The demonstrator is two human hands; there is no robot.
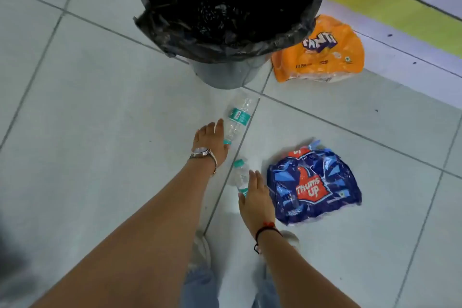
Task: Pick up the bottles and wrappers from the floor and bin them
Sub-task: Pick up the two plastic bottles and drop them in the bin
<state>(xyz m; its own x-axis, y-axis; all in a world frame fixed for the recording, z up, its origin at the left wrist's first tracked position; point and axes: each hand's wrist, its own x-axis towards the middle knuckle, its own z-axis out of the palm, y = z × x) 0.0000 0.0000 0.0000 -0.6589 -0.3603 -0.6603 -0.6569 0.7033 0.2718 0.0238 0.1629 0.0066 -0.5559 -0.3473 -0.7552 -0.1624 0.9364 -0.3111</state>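
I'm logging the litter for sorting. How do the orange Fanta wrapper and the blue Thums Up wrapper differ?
The orange Fanta plastic wrapper lies beside the black-lined grey bin, partly hidden by its rim; the blue Thums Up plastic wrapper lies apart from the bin, next to the right hand. Their colours and logos differ. Both are crumpled multipack wraps on the tiled floor.

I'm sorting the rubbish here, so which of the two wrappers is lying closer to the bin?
The orange wrapper, right beside the bin. The blue wrapper lies farther off, next to the right hand.
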